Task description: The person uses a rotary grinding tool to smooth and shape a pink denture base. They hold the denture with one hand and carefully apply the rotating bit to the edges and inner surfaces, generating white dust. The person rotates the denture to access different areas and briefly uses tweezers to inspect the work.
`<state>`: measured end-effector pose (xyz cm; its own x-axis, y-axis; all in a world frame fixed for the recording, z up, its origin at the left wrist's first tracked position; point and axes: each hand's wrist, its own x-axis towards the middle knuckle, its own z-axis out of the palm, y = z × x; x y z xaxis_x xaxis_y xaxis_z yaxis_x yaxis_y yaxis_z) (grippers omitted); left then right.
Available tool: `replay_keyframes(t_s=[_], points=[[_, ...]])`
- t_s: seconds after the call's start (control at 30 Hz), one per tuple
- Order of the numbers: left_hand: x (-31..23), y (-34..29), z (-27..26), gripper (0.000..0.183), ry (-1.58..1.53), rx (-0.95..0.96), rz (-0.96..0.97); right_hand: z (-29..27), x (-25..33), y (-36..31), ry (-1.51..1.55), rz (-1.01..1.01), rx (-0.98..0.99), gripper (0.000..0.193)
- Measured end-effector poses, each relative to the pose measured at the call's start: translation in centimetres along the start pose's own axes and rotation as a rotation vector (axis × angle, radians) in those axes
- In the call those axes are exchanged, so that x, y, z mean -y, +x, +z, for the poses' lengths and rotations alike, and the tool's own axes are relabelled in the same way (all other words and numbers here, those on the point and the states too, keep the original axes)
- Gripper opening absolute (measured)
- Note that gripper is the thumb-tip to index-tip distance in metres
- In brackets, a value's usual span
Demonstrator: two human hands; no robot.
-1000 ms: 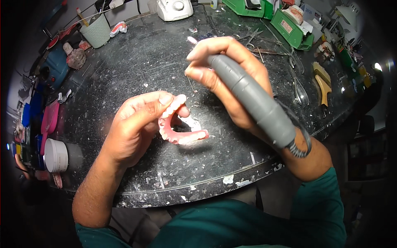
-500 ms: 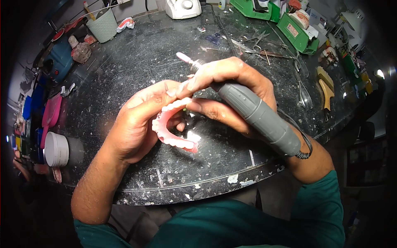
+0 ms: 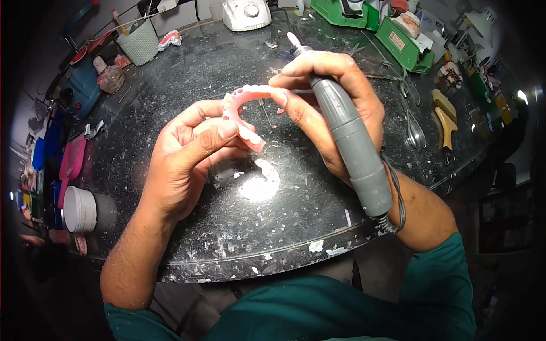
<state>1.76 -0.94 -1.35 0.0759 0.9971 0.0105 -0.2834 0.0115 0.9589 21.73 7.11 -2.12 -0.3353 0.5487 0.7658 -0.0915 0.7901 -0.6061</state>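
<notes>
A pink denture (image 3: pixel 246 95) with whitish teeth hangs above the dark bench, its curve toward the left. My left hand (image 3: pixel 185 145) is closed on its left side, the thumb lying across one arm of the arch. The thumb and a fingertip of my right hand (image 3: pixel 355 94) pinch its other end. That same hand holds a grey rotary handpiece (image 3: pixel 354 139), which lies along the palm with its cable trailing to the wrist. The pale, pointed bur (image 3: pixel 293 39) at its tip faces away from me, apart from the denture.
At the back stand a white control unit (image 3: pixel 246 15), green bins (image 3: pixel 402 46) and a woven white pot (image 3: pixel 138 42). On the right lie a brush (image 3: pixel 447 126) and metal tools (image 3: pixel 415 133). To the left are a white lidded jar (image 3: pixel 79 209) and a pink scoop-shaped thing (image 3: pixel 71 158).
The denture has turned and moved farther from me, with both hands still on it. My left thumb has shifted down onto its nearer arm. The handpiece has swung more upright, its tip now farther right.
</notes>
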Motion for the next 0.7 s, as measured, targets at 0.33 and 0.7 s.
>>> replay_keyframes(t_s=[0.33, 0.7], points=[[0.4, 0.4, -1.1, 0.043, -0.037, -0.098, 0.048, 1.1, 0.0, -0.5, 0.234, 0.024, -0.014, 0.032], [-0.2, -0.2, -0.5, 0.046, -0.181, -0.071, 0.101, -0.8, 0.9, 0.2, -0.016, -0.026, 0.016, 0.033]])
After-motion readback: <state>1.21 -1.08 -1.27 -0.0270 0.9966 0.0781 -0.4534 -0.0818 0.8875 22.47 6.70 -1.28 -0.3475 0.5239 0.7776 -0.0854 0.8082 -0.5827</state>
